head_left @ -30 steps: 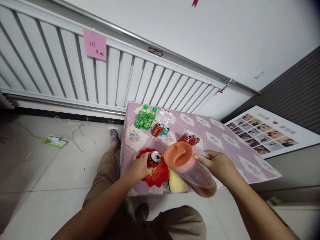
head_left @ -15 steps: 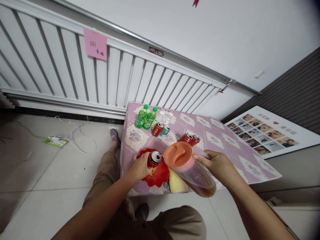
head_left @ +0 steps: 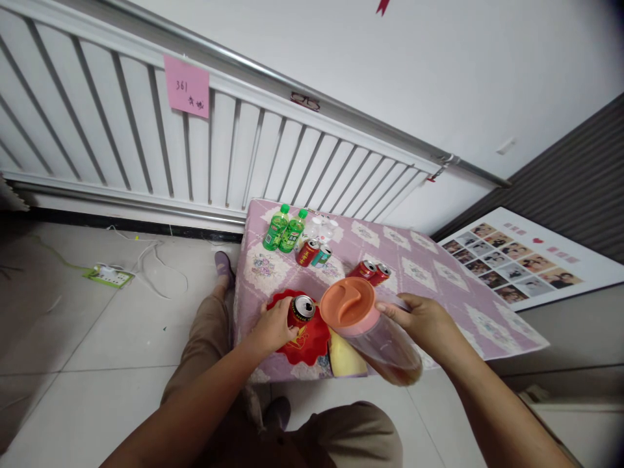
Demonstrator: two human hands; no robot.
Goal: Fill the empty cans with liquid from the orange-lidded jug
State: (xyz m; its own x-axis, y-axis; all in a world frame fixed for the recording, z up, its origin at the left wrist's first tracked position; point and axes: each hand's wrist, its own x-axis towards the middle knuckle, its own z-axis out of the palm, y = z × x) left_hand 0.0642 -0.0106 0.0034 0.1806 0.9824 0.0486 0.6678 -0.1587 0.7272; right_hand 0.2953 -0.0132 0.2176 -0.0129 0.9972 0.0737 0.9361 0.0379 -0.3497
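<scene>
The left hand (head_left: 274, 325) grips a can (head_left: 303, 308) on or just over a red tray (head_left: 318, 339), while the right hand (head_left: 423, 317) clasps a tilted jug (head_left: 385, 341), whose slipping could knock the can and spill drink (head_left: 402, 374).

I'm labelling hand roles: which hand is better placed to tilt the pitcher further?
Probably the right hand: it holds the tilted pitcher, orange lid toward the red can, which the left hand is busy gripping.

Dressed in loose brown trousers (head_left: 196, 351), creased over one knee (head_left: 363, 422) — shod in dull purple shoes (head_left: 223, 265) — and bare along both forearms (head_left: 487, 377).
</scene>
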